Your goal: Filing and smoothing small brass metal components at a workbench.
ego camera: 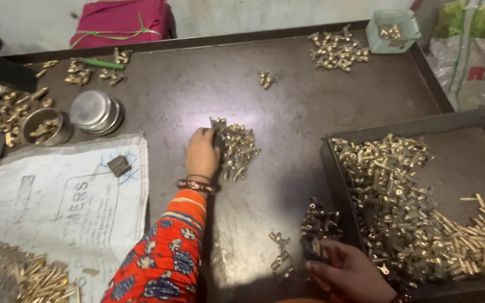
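Left hand (201,152) rests against brass fittings (238,147).

Bare tabletop (287,95) between brass piles (237,147), tray (328,168)

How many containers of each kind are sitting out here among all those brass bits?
Round metal tins: 2, an open one with brass parts inside and a lidded one
Pale green plastic tub: 1
Dark metal tray with brass parts: 1
Total: 4
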